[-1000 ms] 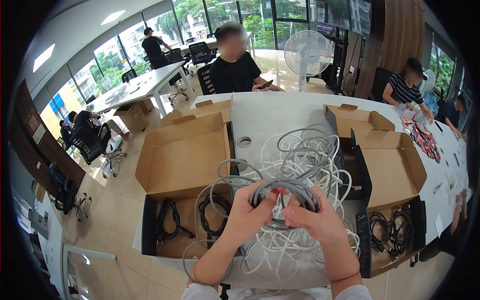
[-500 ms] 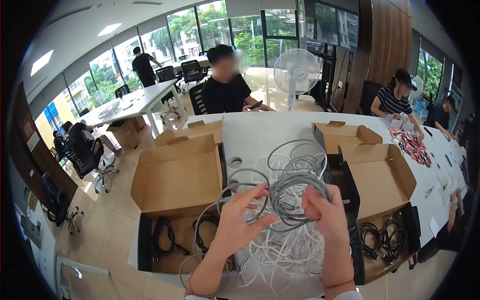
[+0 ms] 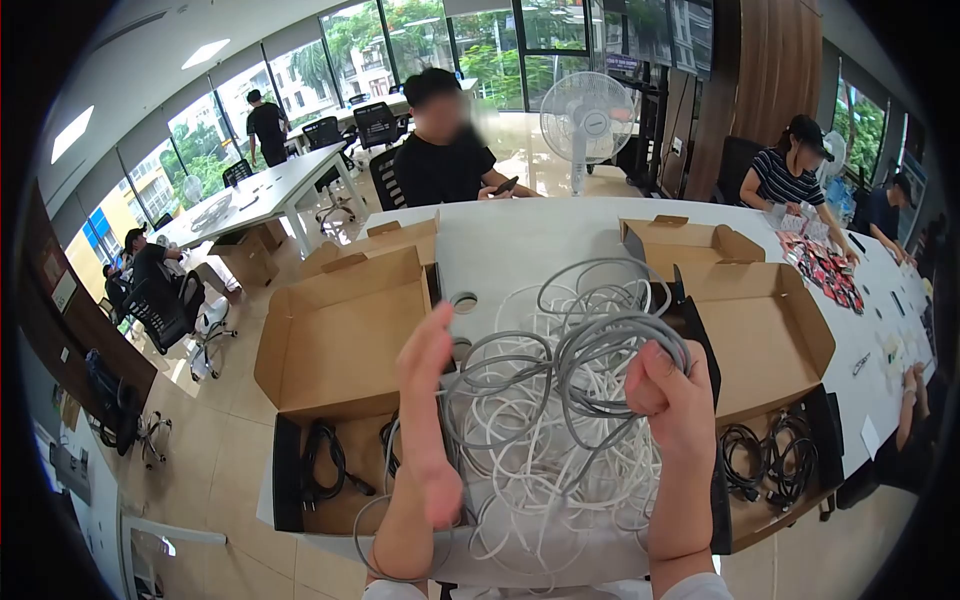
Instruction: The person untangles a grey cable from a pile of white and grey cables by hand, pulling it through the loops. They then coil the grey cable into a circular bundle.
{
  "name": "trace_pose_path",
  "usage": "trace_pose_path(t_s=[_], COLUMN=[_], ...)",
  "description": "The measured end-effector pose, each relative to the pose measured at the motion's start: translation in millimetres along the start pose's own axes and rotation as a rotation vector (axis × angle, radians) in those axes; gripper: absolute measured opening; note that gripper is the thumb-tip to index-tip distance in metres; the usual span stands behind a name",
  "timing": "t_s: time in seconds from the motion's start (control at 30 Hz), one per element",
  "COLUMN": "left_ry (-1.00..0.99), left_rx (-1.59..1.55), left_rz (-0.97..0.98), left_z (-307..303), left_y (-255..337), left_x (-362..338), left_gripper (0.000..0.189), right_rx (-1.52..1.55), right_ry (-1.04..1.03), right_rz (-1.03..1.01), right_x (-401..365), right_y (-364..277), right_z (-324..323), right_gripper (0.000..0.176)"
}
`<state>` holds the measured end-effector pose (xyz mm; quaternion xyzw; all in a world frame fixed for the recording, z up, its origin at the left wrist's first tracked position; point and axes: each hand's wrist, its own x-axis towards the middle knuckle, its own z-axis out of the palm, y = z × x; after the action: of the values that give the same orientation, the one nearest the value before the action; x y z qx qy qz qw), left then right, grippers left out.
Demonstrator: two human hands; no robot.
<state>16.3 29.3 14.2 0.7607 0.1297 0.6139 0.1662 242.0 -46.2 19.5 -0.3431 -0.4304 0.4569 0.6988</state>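
My right hand (image 3: 673, 402) is closed around a bundle of grey cable (image 3: 560, 365) and lifts its loops above the table. My left hand (image 3: 425, 400) is flat and open, fingers pointing up, with grey loops running past its right side and a strand hanging around the forearm. Beneath both hands lies a tangled heap of white cables (image 3: 560, 470) on the white table (image 3: 520, 250).
An open cardboard box (image 3: 340, 340) with black cables (image 3: 325, 460) stands at the left, another open box (image 3: 770, 340) with black cables (image 3: 765, 460) at the right. A person in black sits across the table; another sits at the far right. A fan (image 3: 588, 105) stands behind.
My hands have moved apart. The right hand has raised the grey bundle up and to the right; the left hand has let go of the loops and opened flat.
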Motion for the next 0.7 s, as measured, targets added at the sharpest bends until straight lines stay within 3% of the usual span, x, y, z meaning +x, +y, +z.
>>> trace_pose_path(t_s=[0.17,0.2,0.3,0.4,0.5,0.63,0.7], left_ry=[-0.083,-0.115,-0.229,-0.093,-0.121,-0.194,-0.347], left_rx=[-0.050,-0.117,-0.297,-0.512,-0.678,-0.800,-0.195], left_rz=[-0.417,-0.441,-0.564,-0.525,-0.357,-0.342,-0.135], left_z=[4.5,7.4,-0.3,-0.8,1.9,1.0,-4.1], left_y=[-4.8,-11.4,-8.7,-11.8,-12.3,-18.1,-3.2], left_x=[-5.9,-11.9,-15.1,-19.3,-12.3,-13.2,-1.5], left_gripper=[0.063,0.047,0.034,0.018,0.010,0.016,0.013], right_rx=[0.103,0.112,0.147,0.371,0.818,0.988,0.973], right_ry=[-0.015,0.007,0.052,0.126,-0.048,-0.096,-0.074], right_rz=[-0.006,-0.013,-0.044,0.011,0.184,0.242,0.244], right_x=[1.4,1.3,5.9,12.4,25.1,26.0,24.2], right_y=[1.4,1.9,3.2,1.5,1.4,-1.2,-4.6], right_z=[-1.9,-1.3,-6.8,-15.8,-43.6,-49.3,-50.7], right_gripper=[0.036,0.037,0.037,0.035,0.035,0.035,0.034])
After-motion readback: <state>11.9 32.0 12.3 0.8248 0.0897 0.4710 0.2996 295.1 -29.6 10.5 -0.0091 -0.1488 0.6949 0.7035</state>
